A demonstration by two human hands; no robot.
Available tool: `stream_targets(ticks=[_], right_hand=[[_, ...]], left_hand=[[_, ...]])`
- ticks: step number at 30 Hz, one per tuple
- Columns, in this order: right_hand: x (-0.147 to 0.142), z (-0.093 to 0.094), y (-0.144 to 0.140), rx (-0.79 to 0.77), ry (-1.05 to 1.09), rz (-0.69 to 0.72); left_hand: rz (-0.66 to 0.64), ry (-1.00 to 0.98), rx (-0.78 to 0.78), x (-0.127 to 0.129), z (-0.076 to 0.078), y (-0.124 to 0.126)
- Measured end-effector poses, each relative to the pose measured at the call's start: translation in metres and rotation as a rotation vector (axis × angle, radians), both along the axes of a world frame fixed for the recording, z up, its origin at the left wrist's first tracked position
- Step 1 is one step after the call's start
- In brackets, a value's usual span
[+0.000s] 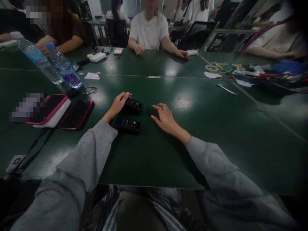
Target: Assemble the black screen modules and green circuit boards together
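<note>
Two black, oblong devices (127, 124); our left fingers (122, 97) over farther, grip unclear; right fingers (162, 107) apart; room toward near desk edge (149, 185).

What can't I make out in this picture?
All in the head view:
Far black device: one end is hidden by the left hand.
Near black device: marks on its face are too small and blurred to read.
Right hand: its palm is hidden by its back.
Left sleeve: cut off by the bottom edge.
</note>
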State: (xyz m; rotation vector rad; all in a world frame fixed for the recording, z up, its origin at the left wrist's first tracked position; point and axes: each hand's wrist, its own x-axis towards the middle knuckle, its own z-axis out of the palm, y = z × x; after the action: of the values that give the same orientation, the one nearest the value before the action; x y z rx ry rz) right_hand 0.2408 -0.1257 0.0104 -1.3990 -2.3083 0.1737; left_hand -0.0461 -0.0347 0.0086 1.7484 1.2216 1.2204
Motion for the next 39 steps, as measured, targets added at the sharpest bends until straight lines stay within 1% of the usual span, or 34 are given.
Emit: stream_targets(ticks=[3, 11, 20, 29, 39], right_hand=[[-0.001, 0.001, 0.000, -0.003, -0.022, 0.026], [-0.002, 0.005, -0.003, 0.019, -0.080, 0.050], [-0.003, 0.006, -0.003, 0.022, -0.088, 0.049], [-0.002, 0.006, -0.003, 0.025, -0.099, 0.049], [-0.003, 0.007, -0.004, 0.028, -0.099, 0.053]], left_hand=[[-0.019, 0.013, -0.026, 0.001, 0.003, -0.002], [0.001, 0.069, -0.034, 0.003, 0.011, -0.011], [-0.005, 0.075, -0.013, 0.002, 0.008, -0.008], [-0.004, 0.078, -0.013, 0.003, 0.011, -0.011], [-0.002, 0.078, -0.016, 0.003, 0.011, -0.011]])
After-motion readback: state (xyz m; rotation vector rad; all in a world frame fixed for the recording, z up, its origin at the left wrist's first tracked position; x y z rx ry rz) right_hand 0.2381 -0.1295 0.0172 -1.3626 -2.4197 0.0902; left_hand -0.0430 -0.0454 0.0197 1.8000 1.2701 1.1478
